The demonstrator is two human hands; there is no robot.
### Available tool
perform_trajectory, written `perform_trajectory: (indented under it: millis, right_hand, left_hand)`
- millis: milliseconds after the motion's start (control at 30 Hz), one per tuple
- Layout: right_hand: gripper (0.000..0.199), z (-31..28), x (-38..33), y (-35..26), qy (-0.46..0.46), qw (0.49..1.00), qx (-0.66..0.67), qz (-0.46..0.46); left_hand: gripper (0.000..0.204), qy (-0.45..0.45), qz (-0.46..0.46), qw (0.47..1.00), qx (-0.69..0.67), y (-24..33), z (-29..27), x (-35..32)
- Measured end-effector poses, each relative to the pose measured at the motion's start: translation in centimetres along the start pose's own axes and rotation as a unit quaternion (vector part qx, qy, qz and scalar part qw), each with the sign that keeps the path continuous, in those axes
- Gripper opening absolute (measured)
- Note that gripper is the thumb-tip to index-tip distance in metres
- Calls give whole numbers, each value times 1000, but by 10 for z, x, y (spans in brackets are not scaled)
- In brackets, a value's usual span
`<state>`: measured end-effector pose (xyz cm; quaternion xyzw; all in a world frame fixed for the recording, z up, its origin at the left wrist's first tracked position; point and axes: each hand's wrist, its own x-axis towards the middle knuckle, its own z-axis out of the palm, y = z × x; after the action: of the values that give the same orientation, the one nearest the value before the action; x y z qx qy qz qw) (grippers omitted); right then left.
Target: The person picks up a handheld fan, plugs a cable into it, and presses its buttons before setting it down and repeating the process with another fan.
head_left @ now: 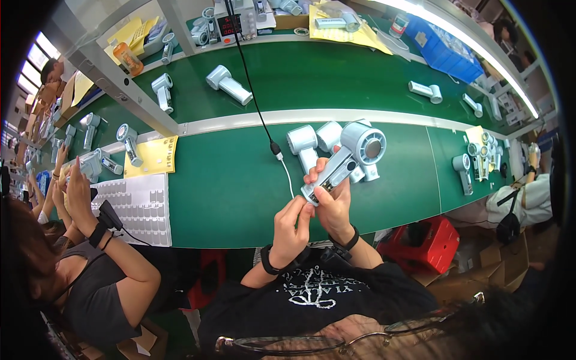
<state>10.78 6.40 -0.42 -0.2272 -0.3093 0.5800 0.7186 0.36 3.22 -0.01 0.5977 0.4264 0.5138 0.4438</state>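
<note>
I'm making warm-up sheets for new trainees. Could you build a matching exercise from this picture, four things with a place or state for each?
Things:
1. Right hand
2. Blue bin
3. Orange bottle
4. Black cable

Places and states:
A. Beside the metal post, upper left
B. Joined to a white cable
C. Gripping a light-blue fan
D. Toward the picture's upper right

Right pairs: 1-C, 2-D, 3-A, 4-B
</note>
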Motion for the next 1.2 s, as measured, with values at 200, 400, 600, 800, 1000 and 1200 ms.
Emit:
perform_trajectory:
  millis: [200,400,600,800,1000,1200]
  right_hand:
    - [84,-3,-1,1,-28,999,-17,22]
    - [87,-6,2,-2,-76,990,-120,-25]
    - [100,-18,-1,-22,-168,954,-248,19]
    - [109,-47,24,-98,-219,771,-589,-101]
    - [96,-35,53,-117,-360,752,-510,-213]
    - [80,-39,55,-108,-358,770,-456,-266]
  left_hand:
    - [12,-66,16,997,37,2,-13,4]
    - [13,-19,76,995,57,-1,-21,11]
    - [19,-36,-44,991,-122,-11,-27,4]
    - [22,-64,-41,982,-172,-13,-41,-3]
    - [27,-134,-55,978,-149,-11,-45,-10]
    - [33,-117,-13,987,-114,-1,-42,-10]
